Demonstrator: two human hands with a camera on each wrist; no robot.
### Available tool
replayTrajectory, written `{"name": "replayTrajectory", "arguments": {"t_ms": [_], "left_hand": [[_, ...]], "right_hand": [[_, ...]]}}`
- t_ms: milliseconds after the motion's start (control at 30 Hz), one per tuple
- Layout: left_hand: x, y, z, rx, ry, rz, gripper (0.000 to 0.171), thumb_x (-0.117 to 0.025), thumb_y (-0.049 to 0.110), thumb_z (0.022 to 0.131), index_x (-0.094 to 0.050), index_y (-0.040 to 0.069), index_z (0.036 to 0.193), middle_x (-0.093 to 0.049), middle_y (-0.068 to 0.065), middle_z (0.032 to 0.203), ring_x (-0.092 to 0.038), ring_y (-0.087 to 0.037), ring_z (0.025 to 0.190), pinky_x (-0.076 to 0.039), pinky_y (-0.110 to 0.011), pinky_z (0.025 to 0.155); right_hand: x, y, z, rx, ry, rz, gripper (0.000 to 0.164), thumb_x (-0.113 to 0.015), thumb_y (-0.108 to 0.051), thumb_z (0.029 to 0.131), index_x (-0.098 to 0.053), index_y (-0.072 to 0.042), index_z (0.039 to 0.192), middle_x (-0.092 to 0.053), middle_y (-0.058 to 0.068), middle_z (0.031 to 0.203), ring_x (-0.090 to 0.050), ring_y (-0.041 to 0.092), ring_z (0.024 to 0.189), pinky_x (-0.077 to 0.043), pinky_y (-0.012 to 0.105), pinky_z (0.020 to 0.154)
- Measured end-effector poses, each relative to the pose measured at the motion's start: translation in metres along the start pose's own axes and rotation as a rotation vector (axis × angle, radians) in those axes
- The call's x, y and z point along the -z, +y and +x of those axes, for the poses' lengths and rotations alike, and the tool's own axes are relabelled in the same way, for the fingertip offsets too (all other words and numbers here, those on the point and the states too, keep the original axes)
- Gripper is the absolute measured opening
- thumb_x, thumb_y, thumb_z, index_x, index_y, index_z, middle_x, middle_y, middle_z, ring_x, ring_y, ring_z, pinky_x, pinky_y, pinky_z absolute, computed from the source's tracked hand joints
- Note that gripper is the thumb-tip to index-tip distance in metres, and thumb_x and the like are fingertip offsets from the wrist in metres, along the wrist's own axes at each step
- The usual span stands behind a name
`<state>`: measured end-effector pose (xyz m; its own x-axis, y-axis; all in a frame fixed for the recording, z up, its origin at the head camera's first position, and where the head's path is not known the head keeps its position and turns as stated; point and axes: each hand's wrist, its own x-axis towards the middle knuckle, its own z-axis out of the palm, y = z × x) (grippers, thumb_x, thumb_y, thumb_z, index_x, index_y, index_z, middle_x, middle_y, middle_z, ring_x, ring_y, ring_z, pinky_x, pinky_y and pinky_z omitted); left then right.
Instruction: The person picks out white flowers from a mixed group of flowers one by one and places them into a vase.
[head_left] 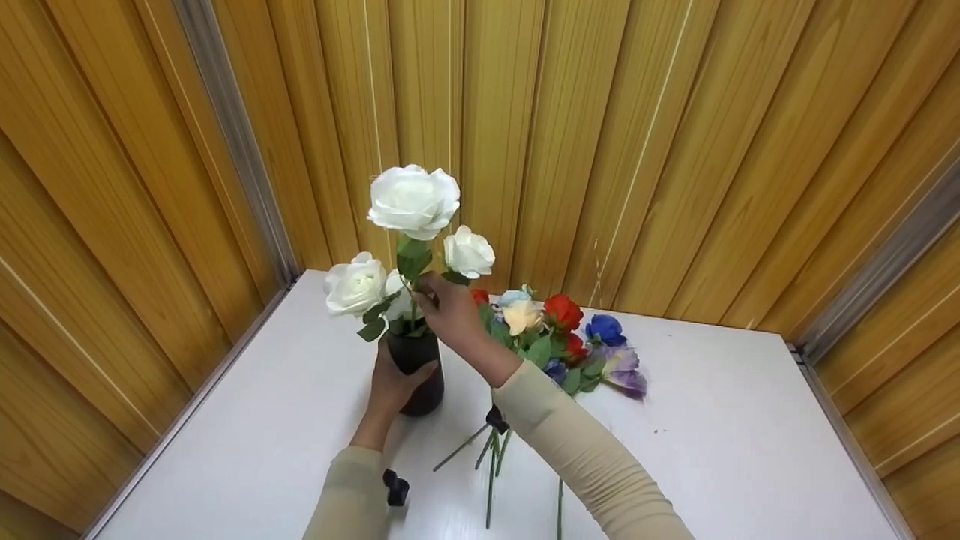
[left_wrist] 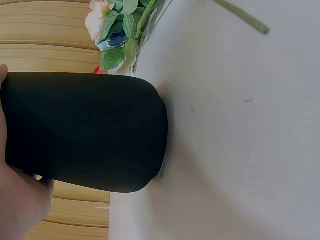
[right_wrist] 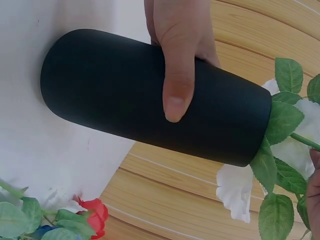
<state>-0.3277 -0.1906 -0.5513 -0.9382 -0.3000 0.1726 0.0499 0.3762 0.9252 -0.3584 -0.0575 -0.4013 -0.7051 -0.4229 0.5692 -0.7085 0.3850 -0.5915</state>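
A black vase stands on the white table, with white roses and green leaves at its mouth. My left hand grips the vase's upper part; in the right wrist view its thumb lies across the dark side. Above the mouth, my right hand pinches the green stem of a white rose. The tallest white rose rises over that hand. Another white rose is just right of it, and a lower one leans out to the left.
Right of the vase lies a pile of flowers: a red one, a peach one, a blue one and a purple one. Their stems point to the front edge. Wood-panelled walls enclose the white table.
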Motion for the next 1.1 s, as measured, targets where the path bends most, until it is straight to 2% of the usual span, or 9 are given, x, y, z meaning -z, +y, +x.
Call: {"name": "replayTrajectory", "arguments": {"t_ms": [100,233,367,533,700,800,933,1100], "left_hand": [[0.000,0.000,0.000,0.000,0.002,0.006,0.103,-0.081,0.027,0.084,-0.016,-0.001,0.160,-0.029,-0.028,0.165,-0.028,-0.044,0.155,-0.025,-0.058,0.128],[0.000,0.000,0.000,-0.019,0.010,-0.005,0.104,-0.081,0.027,0.083,-0.017,0.000,0.160,-0.029,-0.027,0.165,-0.027,-0.044,0.155,-0.024,-0.059,0.128],[-0.001,0.000,0.001,-0.032,0.011,-0.011,0.103,-0.082,0.025,0.083,-0.018,-0.002,0.159,-0.031,-0.028,0.164,-0.029,-0.043,0.155,-0.024,-0.058,0.128],[-0.001,-0.001,0.003,-0.059,0.013,-0.014,0.100,-0.082,0.023,0.083,-0.021,-0.004,0.157,-0.033,-0.028,0.162,-0.031,-0.043,0.154,-0.024,-0.057,0.128],[-0.001,-0.003,0.001,-0.050,0.013,-0.019,0.104,-0.082,0.025,0.083,-0.017,0.000,0.160,-0.027,-0.024,0.167,-0.027,-0.041,0.156,-0.022,-0.056,0.129],[-0.001,-0.003,0.000,-0.061,0.010,-0.034,0.105,-0.082,0.025,0.083,-0.016,0.001,0.161,-0.027,-0.024,0.167,-0.027,-0.039,0.156,-0.022,-0.055,0.130],[-0.001,-0.003,0.000,-0.111,0.015,-0.058,0.104,-0.083,0.021,0.083,-0.017,0.001,0.161,-0.030,-0.024,0.166,-0.029,-0.039,0.156,-0.023,-0.055,0.129],[-0.001,-0.003,0.001,-0.120,0.004,-0.064,0.101,-0.082,0.017,0.083,-0.018,0.000,0.159,-0.032,-0.025,0.164,-0.030,-0.040,0.155,-0.022,-0.056,0.130]], "right_hand": [[0.001,-0.002,0.000,-0.021,-0.005,0.010,0.010,-0.064,-0.007,0.099,-0.068,0.001,0.101,-0.074,0.018,0.091,-0.043,0.010,0.062,-0.037,0.020,0.058],[0.000,-0.003,0.000,-0.031,0.008,-0.019,0.012,-0.061,-0.009,0.100,-0.065,0.001,0.104,-0.072,0.018,0.089,-0.048,0.012,0.064,-0.042,0.023,0.059],[-0.002,-0.002,-0.001,-0.013,-0.007,-0.025,0.011,-0.059,-0.008,0.101,-0.064,0.002,0.105,-0.073,0.019,0.090,-0.050,0.014,0.065,-0.044,0.025,0.059],[-0.006,0.001,-0.005,0.030,-0.031,-0.051,0.009,-0.059,-0.006,0.100,-0.063,0.002,0.098,-0.071,0.018,0.084,-0.056,0.019,0.067,-0.046,0.026,0.060],[-0.010,0.007,-0.011,0.024,-0.076,-0.093,0.008,-0.060,-0.004,0.098,-0.065,0.002,0.095,-0.071,0.017,0.087,-0.067,0.028,0.079,-0.055,0.034,0.068],[-0.013,0.011,-0.017,0.025,-0.085,-0.113,0.008,-0.062,-0.005,0.096,-0.068,0.000,0.095,-0.072,0.015,0.093,-0.067,0.030,0.089,-0.057,0.038,0.077],[-0.018,0.017,-0.024,0.067,-0.010,-0.122,0.005,-0.067,-0.006,0.093,-0.070,-0.001,0.092,-0.069,0.014,0.099,-0.063,0.030,0.096,-0.057,0.040,0.083],[-0.026,0.025,-0.035,0.113,0.092,-0.098,0.007,-0.069,-0.006,0.093,-0.070,-0.003,0.087,-0.061,0.011,0.094,-0.058,0.026,0.090,-0.052,0.037,0.079]]}}
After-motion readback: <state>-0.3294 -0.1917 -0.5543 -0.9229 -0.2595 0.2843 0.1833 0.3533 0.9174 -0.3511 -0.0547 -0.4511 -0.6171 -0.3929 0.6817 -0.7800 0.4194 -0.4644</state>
